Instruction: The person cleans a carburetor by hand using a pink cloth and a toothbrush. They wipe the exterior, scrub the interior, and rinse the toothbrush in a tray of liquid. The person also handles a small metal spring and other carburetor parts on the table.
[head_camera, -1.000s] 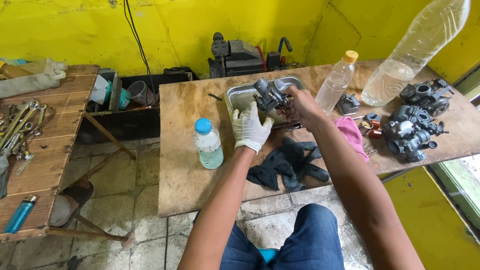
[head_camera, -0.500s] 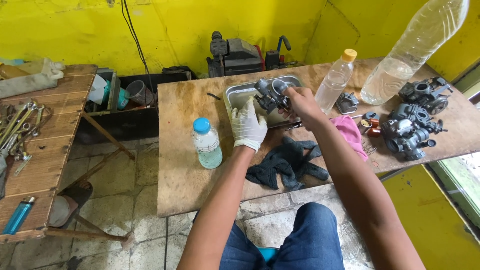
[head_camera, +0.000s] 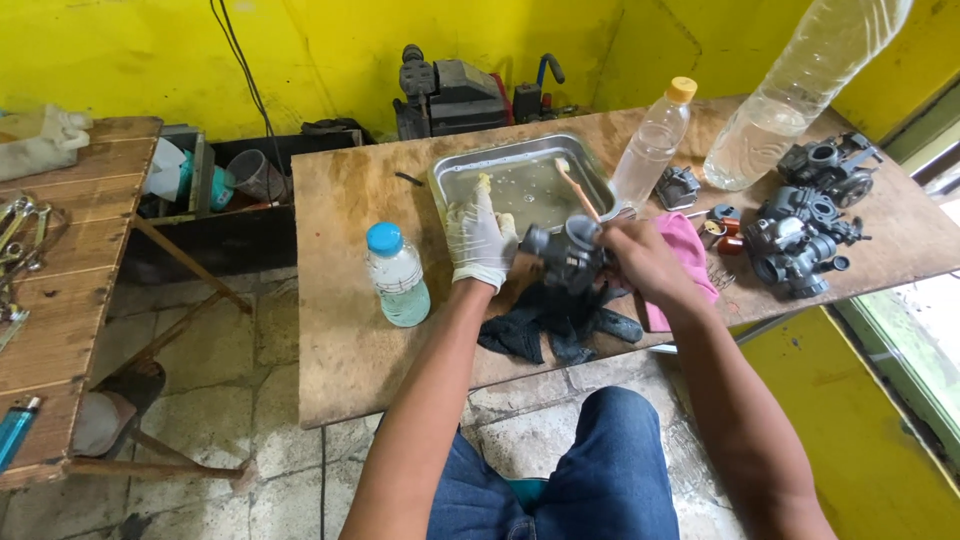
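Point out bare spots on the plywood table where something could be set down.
Free: the table's near-left corner, below the blue-capped bottle, and the strip left of the metal tray. Crowded: the right end, with carburetors, clear bottles, pink cloth and both hands.

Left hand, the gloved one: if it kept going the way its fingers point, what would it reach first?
The left hand points away from the body toward the metal tray. Its fingertips already seem to overlap the tray's near rim, so the tray probably comes first; depth is unclear.

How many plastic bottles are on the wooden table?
3: a blue-capped bottle by the gloved left hand, a yellow-capped bottle beside the metal tray, and a large bottle at the far right.
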